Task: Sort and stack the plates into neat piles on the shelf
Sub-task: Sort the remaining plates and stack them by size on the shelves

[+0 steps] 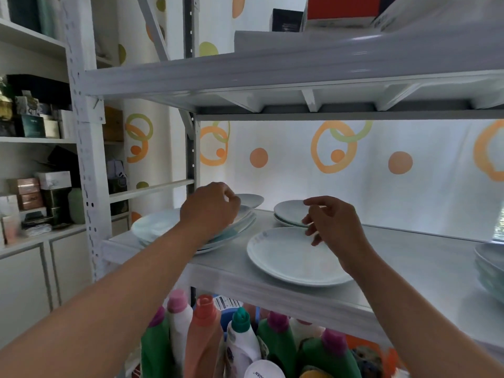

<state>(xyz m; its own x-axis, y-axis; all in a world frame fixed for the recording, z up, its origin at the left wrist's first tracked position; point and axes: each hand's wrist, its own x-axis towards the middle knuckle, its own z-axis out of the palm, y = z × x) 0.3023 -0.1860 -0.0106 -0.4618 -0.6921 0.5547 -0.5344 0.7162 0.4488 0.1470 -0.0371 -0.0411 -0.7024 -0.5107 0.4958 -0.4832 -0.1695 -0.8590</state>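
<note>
On the white shelf (409, 257) a pile of large white plates (155, 227) lies at the left end, with a small plate (252, 200) resting tilted on top of it. My left hand (210, 208) sits over that pile, its fingers curled on the near rim of the small plate. A large white plate (289, 257) lies alone in the middle near the front edge. Behind it stands a short stack of small plates (289, 211). My right hand (332, 222) hovers at that stack's right rim, thumb above and fingers spread, holding nothing.
More stacked dishes (491, 268) stand at the shelf's right edge. The shelf above (272, 72) hangs low over the plates. Detergent bottles (207, 331) crowd the level below. A white upright post (90, 159) and a side cabinet with boxes (32, 192) stand to the left.
</note>
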